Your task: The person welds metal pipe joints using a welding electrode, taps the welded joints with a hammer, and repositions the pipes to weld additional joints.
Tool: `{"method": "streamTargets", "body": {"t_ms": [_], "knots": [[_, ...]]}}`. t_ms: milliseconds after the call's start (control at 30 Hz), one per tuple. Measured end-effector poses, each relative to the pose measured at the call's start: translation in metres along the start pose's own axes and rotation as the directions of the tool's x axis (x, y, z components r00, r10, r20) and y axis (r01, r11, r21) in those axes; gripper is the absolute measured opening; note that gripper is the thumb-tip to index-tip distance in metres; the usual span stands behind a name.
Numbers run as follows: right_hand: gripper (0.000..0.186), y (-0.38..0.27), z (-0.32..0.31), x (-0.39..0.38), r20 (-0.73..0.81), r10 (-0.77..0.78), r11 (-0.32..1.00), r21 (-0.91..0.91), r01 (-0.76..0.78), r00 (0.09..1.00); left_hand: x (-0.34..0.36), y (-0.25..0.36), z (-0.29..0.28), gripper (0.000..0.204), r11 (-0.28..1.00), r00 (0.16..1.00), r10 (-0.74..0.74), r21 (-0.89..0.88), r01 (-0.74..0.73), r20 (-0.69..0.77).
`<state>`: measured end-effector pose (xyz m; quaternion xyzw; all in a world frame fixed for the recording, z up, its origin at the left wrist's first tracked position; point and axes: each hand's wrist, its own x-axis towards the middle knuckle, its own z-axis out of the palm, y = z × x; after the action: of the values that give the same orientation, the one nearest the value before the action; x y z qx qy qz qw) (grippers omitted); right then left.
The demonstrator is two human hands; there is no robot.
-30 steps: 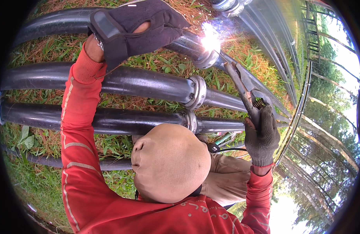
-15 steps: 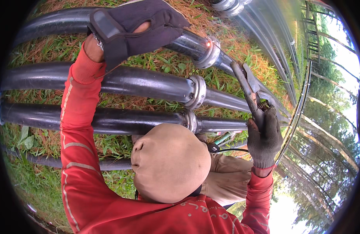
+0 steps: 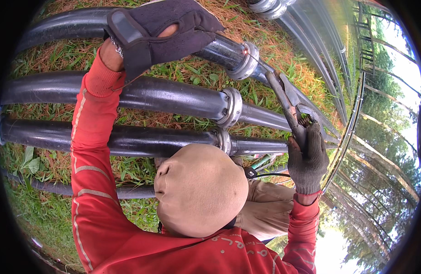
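Observation:
My right hand (image 3: 308, 160), in a dark knitted glove, is closed around the handle of a worn welding electrode holder (image 3: 283, 98). From its jaws a thin welding rod (image 3: 260, 63) reaches to the pale metal flange ring (image 3: 245, 61) of the topmost black pipe (image 3: 222, 50). A small orange glow shows where the rod's tip meets the pipe and ring. My left hand (image 3: 174, 34), in a black glove with a wrist strap, lies over that same pipe, left of the ring. Its fingertips are out of sight, so its grip cannot be made out.
Two more black pipes (image 3: 174, 98) with flange rings run below, over grass and pine needles. A rounded beige covering (image 3: 203, 189) hides part of the lowest thick one. More pipes (image 3: 306, 41) lie at upper right. A black cable (image 3: 272, 175) runs near my right wrist. Trees (image 3: 384, 141) stand beyond.
My right hand and the electrode holder have shifted slightly left. The thin rod now shows more clearly. My left hand has moved only a little to the right.

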<state>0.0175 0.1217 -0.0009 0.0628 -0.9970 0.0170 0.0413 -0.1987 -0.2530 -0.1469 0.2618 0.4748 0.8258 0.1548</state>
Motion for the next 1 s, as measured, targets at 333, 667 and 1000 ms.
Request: {"method": "streamTargets", "body": {"t_ms": [333,667,1000], "knots": [[0.063,0.004,0.0,-0.002,0.011,0.011,1.0,0.003,-0.011,1.0,0.001,0.001,0.0,0.068,1.0,1.0,0.012,0.009,-0.012,0.002],[0.061,-0.001,0.001,-0.007,-0.006,0.095,0.995,0.036,-0.095,0.995,0.001,0.007,0.0,0.069,0.998,1.0,0.019,0.067,-0.02,0.019],[0.063,0.003,0.001,-0.007,-0.004,0.055,0.998,0.042,-0.055,0.998,0.003,0.007,0.004,0.07,0.993,1.0,0.016,0.116,-0.019,0.026]]}}
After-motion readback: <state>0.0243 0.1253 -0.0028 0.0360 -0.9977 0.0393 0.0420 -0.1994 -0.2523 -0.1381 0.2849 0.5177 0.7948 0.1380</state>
